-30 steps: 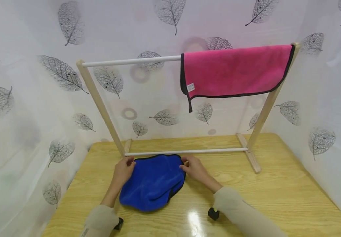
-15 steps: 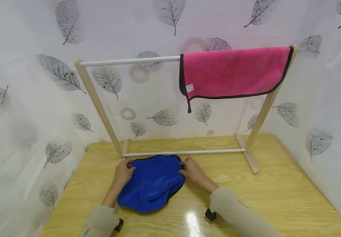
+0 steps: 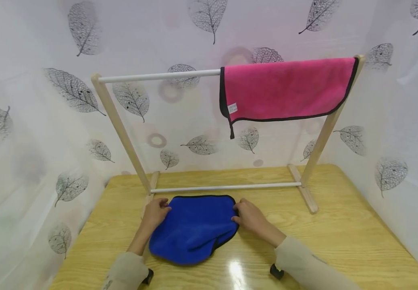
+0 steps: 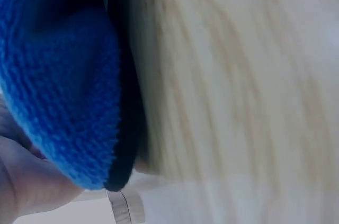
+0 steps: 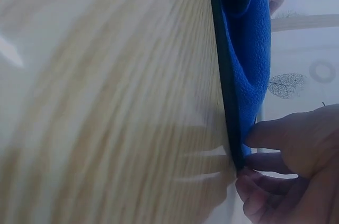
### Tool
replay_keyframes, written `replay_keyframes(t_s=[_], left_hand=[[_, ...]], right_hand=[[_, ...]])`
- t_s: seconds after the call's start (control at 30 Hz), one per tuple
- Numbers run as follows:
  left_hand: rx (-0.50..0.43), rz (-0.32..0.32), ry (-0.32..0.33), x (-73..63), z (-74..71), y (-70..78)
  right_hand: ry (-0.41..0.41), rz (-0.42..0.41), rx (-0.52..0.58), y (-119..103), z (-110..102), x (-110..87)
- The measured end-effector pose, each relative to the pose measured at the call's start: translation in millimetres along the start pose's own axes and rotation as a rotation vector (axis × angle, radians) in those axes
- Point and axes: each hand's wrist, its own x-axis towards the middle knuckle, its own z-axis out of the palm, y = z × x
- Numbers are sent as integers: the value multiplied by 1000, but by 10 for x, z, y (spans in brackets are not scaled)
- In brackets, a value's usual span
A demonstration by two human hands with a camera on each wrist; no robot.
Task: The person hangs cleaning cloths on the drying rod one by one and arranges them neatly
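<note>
1. Plainly, the left hand [image 3: 156,212] is at the near side of the rack [image 3: 120,131], close to its left foot; thumb and fingers pinch the cloth's far left corner, though the fabric hides most of the grip from the left wrist camera.
2. Next, the blue cloth [image 3: 198,229] spreads between the hands, in front of the rack's left half. Its long axis runs left to right, its black far hem about parallel to the lower bar [image 3: 227,187], with a narrow strip of wood showing between; the near side is rumpled, its right edge folded. Neither hand is nearer, as each touches one end.
3. Rightward, the right hand [image 3: 250,217] sits before the middle of the rack, pinching the right edge between thumb and fingers.
4. Above, a pink cloth [image 3: 288,89] hangs over the right part of the rack's top bar.
5. Underneath, a glossy wood-grain table [image 3: 350,233] carries the rack; leaf-printed sheeting [image 3: 194,121] stands behind the rack and to both sides.
</note>
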Motion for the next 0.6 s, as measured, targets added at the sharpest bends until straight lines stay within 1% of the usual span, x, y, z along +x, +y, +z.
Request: replay_keyframes(t_s=[0.07,0.23,0.33,0.5,0.6], left_hand=[[3,0,-17,9,25,9],[8,11,-37,37,72,47],[38,23,-39,56,94,64],[87,11,-45,89,119,71],[103,15,-56,105,108,74]], right_hand=[[-2,-5,-3,17,-14,-35],[-2,-23,0,38,-35,-88],[0,-34,8,34,-49,-102],[-11,-28,25,23,-69,-117],[-20,-24,33,20,-83,-117]])
